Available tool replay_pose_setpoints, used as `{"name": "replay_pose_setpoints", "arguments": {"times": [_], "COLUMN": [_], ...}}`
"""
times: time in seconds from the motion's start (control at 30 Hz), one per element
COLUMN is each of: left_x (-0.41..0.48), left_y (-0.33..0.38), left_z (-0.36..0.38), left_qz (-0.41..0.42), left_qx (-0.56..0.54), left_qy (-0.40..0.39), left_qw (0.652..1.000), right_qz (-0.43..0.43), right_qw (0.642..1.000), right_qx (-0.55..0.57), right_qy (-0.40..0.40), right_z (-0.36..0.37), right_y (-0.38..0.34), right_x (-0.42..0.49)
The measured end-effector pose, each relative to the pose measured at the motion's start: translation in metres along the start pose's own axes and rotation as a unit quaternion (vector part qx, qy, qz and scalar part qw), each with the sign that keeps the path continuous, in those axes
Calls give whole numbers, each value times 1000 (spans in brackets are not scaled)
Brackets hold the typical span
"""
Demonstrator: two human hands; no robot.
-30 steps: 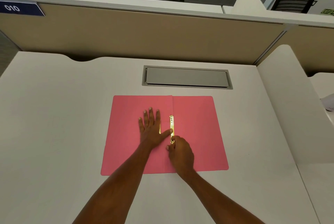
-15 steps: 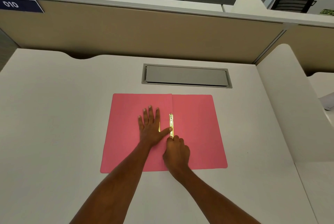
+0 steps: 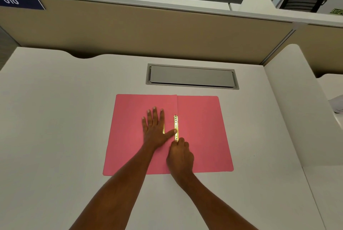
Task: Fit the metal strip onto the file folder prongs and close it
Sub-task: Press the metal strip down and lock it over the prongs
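Observation:
A pink file folder [image 3: 204, 133] lies open and flat on the white desk. A gold metal strip [image 3: 175, 123] runs along the right side of its centre fold. My left hand [image 3: 154, 127] rests flat on the left flap, fingers spread, its thumb tip touching the strip's middle. My right hand [image 3: 180, 155] is curled at the strip's near end, fingertips pressing on it and covering that end. A second short gold piece [image 3: 163, 129] peeks out beside my left palm. The prongs cannot be made out.
A grey cable hatch [image 3: 192, 76] is set into the desk just beyond the folder. A beige partition [image 3: 148, 31] closes the far side and a white divider [image 3: 297, 103] the right. Something white [image 3: 336, 104] lies beyond that divider.
My right hand has crept slightly forward along the strip's near end. My left hand and the folder have stayed where they were.

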State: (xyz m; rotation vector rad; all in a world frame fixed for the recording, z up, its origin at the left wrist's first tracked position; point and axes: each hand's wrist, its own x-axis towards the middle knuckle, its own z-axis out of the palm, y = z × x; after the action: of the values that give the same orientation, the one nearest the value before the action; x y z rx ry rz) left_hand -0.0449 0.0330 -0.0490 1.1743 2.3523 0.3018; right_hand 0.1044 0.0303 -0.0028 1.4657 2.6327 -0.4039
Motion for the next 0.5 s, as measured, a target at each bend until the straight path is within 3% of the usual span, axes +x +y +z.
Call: {"name": "replay_pose_setpoints", "arguments": {"times": [0.23,0.5], "left_x": [4,3], "left_y": [-3,-4], "left_z": [-2,-6], "left_qz": [8,13], "left_qx": [-13,-14], "left_qy": [-30,-49], "left_qw": [999,999], "right_qz": [5,-24], "right_qw": [999,1000], "right_qx": [5,12], "right_qy": [-38,6], "right_z": [-4,0], "right_y": [1,8], "right_x": [-2,-6]}}
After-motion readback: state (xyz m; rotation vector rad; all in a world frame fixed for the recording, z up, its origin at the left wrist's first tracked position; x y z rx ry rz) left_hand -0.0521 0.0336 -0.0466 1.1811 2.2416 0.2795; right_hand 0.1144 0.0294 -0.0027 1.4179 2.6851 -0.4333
